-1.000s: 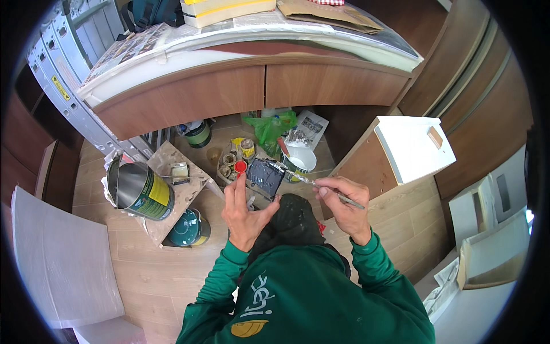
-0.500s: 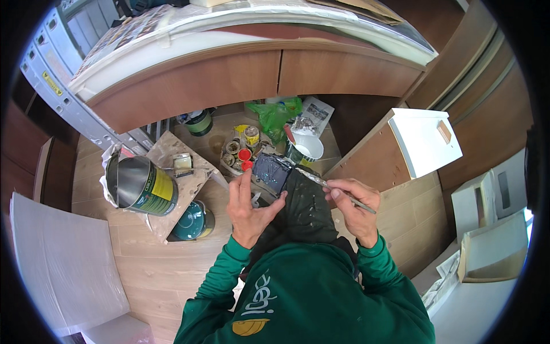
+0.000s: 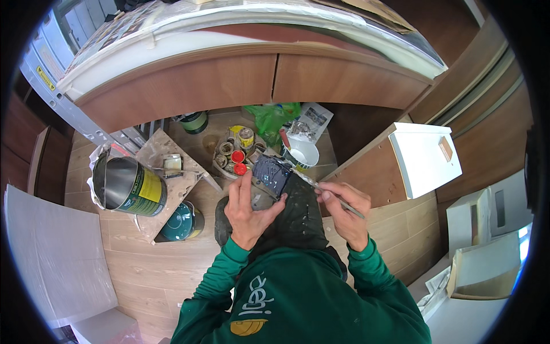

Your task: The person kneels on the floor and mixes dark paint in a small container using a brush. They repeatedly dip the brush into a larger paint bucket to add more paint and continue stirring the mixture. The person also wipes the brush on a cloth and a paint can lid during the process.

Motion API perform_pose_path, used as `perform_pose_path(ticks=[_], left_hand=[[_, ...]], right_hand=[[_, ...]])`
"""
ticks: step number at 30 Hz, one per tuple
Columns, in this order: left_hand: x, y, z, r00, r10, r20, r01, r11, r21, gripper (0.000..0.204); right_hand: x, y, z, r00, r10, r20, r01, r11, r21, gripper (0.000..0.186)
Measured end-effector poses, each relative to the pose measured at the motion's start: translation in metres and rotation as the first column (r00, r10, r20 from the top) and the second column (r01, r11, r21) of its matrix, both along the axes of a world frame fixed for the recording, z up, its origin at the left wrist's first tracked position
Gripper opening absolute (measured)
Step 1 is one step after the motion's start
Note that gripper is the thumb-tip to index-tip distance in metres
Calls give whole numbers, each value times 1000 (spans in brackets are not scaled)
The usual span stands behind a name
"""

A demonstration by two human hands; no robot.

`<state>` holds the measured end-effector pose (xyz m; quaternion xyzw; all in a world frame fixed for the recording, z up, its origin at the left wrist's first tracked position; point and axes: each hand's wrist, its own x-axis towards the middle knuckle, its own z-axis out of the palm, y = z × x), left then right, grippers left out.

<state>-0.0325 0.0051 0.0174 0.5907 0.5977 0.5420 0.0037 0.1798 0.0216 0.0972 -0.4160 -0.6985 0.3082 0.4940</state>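
Observation:
My left hand point(image 3: 246, 209) grips a small dark, flat piece smeared with wet blue-black paint point(image 3: 272, 174), its thumb on the near edge and its fingers along the left side. Between thumb and fingers, my right hand point(image 3: 346, 211) holds a slim paint-crusted tool with a grey handle point(image 3: 350, 208); whether it is a brush or a palette knife I cannot tell. The tool's tip lies at the right edge of the dark piece. Just beyond my left fingertips stand small paint pots, among them a red one point(image 3: 238, 156).
A large open paint can point(image 3: 150, 192) stands on a spattered board point(image 3: 189, 172) at left, above a teal-lidded can point(image 3: 182, 222). Farther off are a white bucket point(image 3: 305, 155) and a green plastic bag point(image 3: 272, 120). A wooden counter front point(image 3: 229, 77) spans the far side; a white-faced panel point(image 3: 427, 157) stands right.
The view has shifted slightly. The tool in my right hand has slid a little left and its tip has come closer to the dark piece. My left hand keeps its hold.

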Motion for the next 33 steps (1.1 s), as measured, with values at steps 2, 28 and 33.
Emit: perform_pose_path(ticks=[2, 28, 33], left_hand=[[7, 3, 1, 1000, -10, 0, 10, 1000, -3, 87], [59, 19, 4, 997, -52, -49, 51, 999, -14, 81], [59, 17, 1, 997, -42, -68, 42, 999, 4, 81]], right_hand=[[-1, 9, -5, 999, 33, -22, -34, 998, -53, 15], [56, 13, -12, 999, -46, -3, 46, 999, 28, 15], [58, 9, -11, 998, -64, 2, 64, 998, 7, 15]])
